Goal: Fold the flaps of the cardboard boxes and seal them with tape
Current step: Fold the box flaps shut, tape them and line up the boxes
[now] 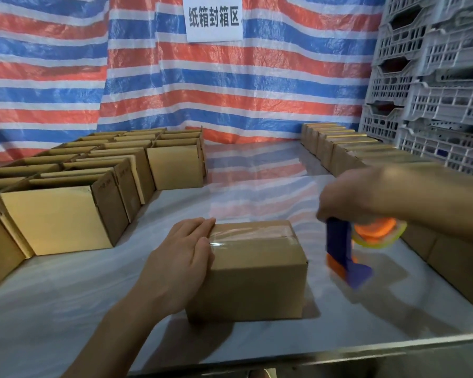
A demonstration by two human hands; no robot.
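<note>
Sign [214,19]: 纸箱封箱区; left hand [183,257] on box [257,271], right hand [350,195] grips dispenser [340,246]

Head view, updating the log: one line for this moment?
box: closed, taped on top | left hand: presses box end | right hand: grips tape dispenser beside box

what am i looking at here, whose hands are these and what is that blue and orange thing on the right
There is no machine here. This single picture comes from a camera worn on a person's head, looking down at their own two hands. The left hand lies flat on the left end of a closed cardboard box in the middle of the table, over a strip of clear tape. The right hand, blurred, holds the blue and orange thing, a tape dispenser, just right of that box. Rows of open boxes stand on the left, and closed boxes line the right side.
</note>
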